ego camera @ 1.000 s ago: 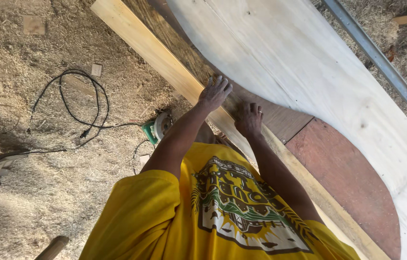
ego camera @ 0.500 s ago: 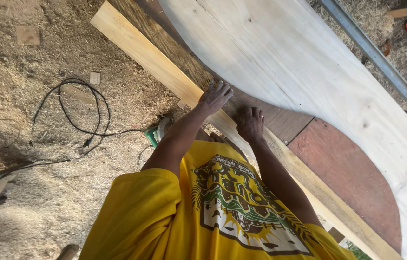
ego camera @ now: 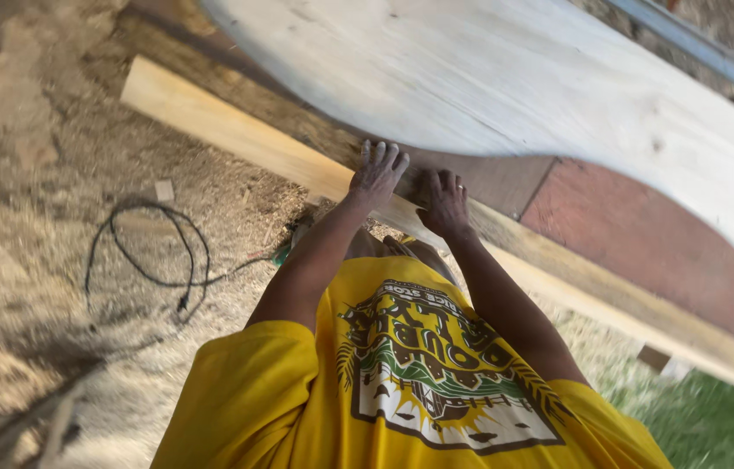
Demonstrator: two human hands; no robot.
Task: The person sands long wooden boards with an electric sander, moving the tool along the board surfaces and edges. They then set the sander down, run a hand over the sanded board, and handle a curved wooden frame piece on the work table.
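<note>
Since the earlier frame my view has swung, so the long pale wooden plank (ego camera: 237,130) now runs across the picture and the looped black power cable (ego camera: 150,252) on the sawdust-covered ground (ego camera: 28,174) sits further right. Both my hands have stayed on the edge of the big curved sheet of pale plywood (ego camera: 515,78). My left hand (ego camera: 377,174) lies flat with fingers spread wide against that edge, gripping nothing. My right hand (ego camera: 443,201) is just beside it, fingers closer together, pressed on the same edge where it meets the plank. I judge that I am steadying or feeling the sheet rather than lifting it. Beneath the sheet, to the right, a reddish-brown board (ego camera: 645,243) shows. My yellow printed shirt (ego camera: 402,382) fills the near side.
</note>
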